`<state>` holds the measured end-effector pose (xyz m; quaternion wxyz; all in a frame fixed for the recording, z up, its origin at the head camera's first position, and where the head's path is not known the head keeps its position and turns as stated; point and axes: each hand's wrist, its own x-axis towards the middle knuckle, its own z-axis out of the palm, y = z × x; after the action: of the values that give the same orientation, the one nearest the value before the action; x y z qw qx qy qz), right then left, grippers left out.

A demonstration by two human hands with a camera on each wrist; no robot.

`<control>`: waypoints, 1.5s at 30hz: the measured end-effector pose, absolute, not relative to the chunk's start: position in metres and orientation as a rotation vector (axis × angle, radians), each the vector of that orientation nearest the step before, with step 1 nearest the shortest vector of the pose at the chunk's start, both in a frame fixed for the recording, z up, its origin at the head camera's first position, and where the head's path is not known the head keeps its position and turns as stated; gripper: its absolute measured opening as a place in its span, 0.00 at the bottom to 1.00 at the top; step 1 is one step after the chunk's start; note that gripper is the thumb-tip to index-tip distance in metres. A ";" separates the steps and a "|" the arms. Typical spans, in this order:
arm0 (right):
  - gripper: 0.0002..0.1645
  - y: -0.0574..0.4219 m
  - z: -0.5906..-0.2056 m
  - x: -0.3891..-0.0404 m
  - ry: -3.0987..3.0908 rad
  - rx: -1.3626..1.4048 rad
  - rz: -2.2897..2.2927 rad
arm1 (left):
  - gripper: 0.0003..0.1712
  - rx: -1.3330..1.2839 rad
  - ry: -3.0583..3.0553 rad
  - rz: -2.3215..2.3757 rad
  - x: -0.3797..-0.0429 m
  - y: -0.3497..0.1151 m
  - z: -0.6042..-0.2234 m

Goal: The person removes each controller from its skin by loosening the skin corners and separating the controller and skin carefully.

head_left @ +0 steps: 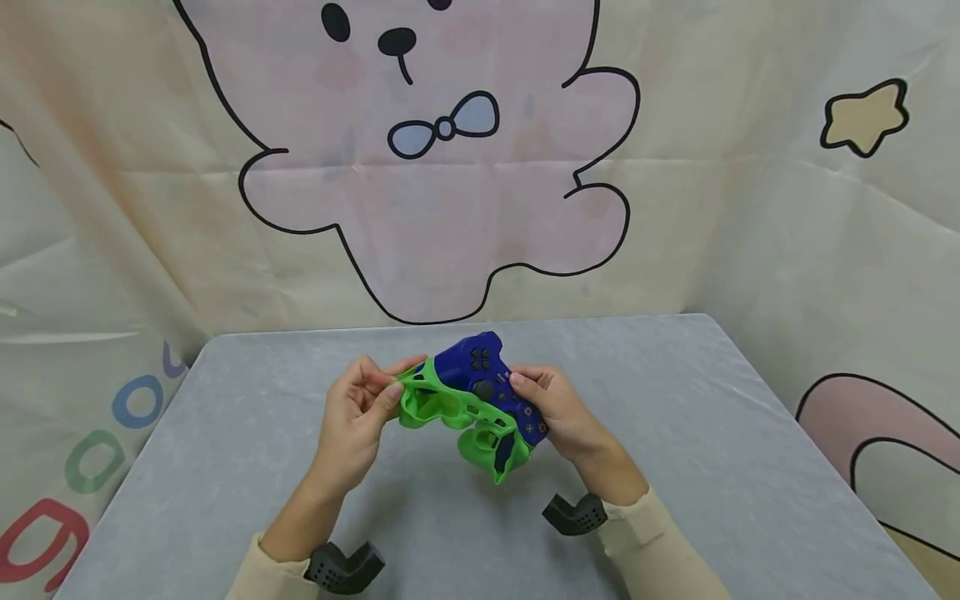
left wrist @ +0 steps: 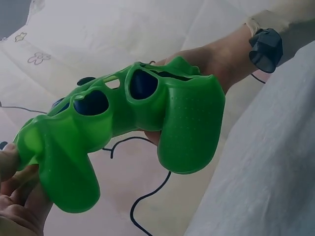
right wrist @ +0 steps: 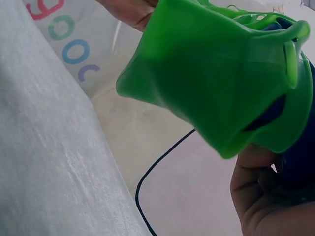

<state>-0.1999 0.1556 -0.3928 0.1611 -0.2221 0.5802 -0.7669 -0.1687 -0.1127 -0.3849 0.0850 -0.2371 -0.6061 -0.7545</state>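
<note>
Above the table, a dark blue game controller (head_left: 469, 367) sits tilted, partly inside a bright green silicone controller cover (head_left: 435, 406). My left hand (head_left: 354, 417) pinches the left end of the cover between thumb and fingers. On the other side, my right hand (head_left: 558, 408) grips the controller, its thumb on the button face. In the left wrist view, the cover's two grip sleeves (left wrist: 194, 125) hang down, and blue shows through its openings. The right wrist view has the green cover (right wrist: 197, 69) large in front, hiding much of the blue controller (right wrist: 300, 157).
A grey cloth-covered table (head_left: 225, 467) lies under both hands. Behind it hangs a curtain (head_left: 675, 250) printed with a bear, and more printed fabric closes off the sides. Black wrist devices (head_left: 345, 568) are strapped at both sleeves.
</note>
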 end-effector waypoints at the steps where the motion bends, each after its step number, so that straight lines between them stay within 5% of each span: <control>1: 0.14 0.156 -0.393 -0.200 1.669 -0.631 -2.188 | 0.08 -0.705 -1.801 -2.257 -0.169 -0.113 -0.386; 8: 0.20 0.157 -0.396 -0.198 1.995 -0.741 -2.043 | 0.07 -0.660 -2.011 -2.105 -0.166 -0.110 -0.394; 13: 0.22 0.151 -0.398 -0.196 2.072 -0.750 -2.004 | 0.17 -0.618 -2.163 -1.958 -0.164 -0.105 -0.393; 28: 0.20 0.137 -0.403 -0.193 2.096 -0.807 -2.054 | 0.12 -0.252 -2.050 -2.139 -0.167 -0.101 -0.388; 45: 0.25 0.143 -0.405 -0.197 1.941 -0.758 -2.127 | 0.15 -0.314 -1.919 -2.206 -0.164 -0.099 -0.386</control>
<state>-0.1966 0.1426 -0.4053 0.0820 -0.2537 0.6498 -0.7119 -0.1639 -0.0990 -0.3864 0.1003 -0.1064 -0.6493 -0.7463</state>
